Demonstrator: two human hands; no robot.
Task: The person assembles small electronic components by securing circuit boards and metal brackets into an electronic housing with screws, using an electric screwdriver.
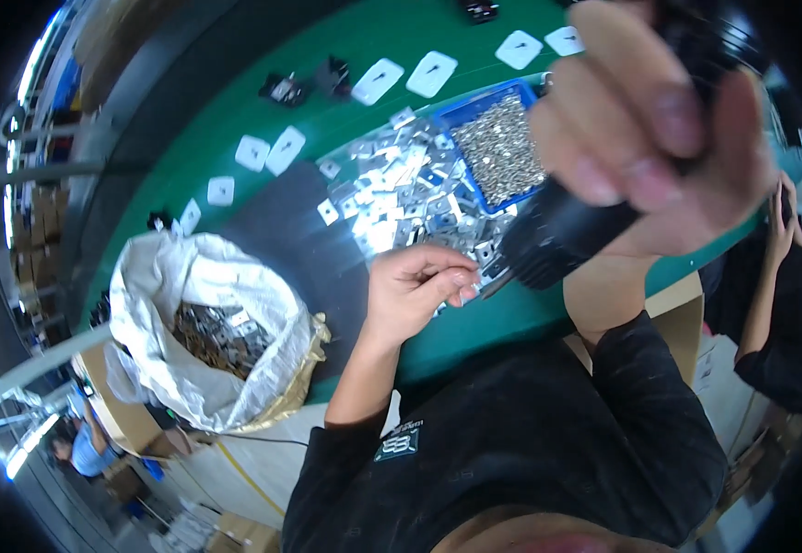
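Observation:
My left hand [419, 286] is closed in a pinch over the near side of the green table. A small shiny metal plate [473, 293] shows at its fingertips. My right hand [649, 138] is raised close to the camera, its fingers curled round a black electric screwdriver [557, 235]. The tool slants down to the left, and its tip is right beside the left fingertips. Whether the tip touches the plate I cannot tell. Beyond the left hand lies a loose heap of square metal plates [405, 189]. A blue tray [467, 169] full of small screws stands behind the tool.
A white woven sack [157, 313] holding metal pieces stands open at the left. Dark matting [286, 226] lies beside it. White cards [378, 81] and black parts [286, 88] line the green belt [207, 111]. Another person's arm [765, 267] is at the right edge.

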